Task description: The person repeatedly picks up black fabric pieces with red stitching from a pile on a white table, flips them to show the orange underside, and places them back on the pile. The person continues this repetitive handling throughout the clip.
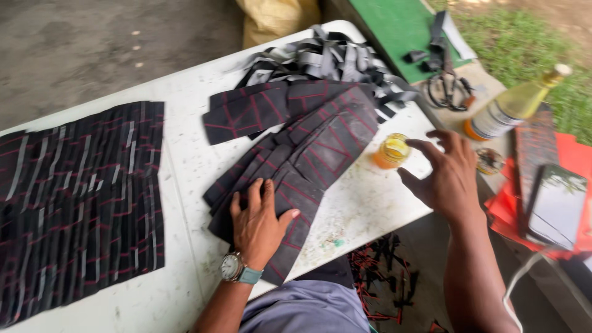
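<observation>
Grip open on both hands: left hand [259,223] pressed flat on black pieces [296,157] mid-surface; right hand [445,176] spread, reaching at small yellow cup [392,150]. Cup best kept upright, stack pinned.

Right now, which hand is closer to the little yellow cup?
Right. The right hand reaches beside the small yellow cup, fingertips just short; the left hand lies flat on black pieces farther away.

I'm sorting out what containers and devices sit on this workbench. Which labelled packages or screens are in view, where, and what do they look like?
Bottle: lying at far right, yellow liquid, white label, orange base.
Phone: right edge on red sheets, dark rectangular screen, blank.
Small cup: by the right hand, clear, yellow liquid, no label.
</observation>
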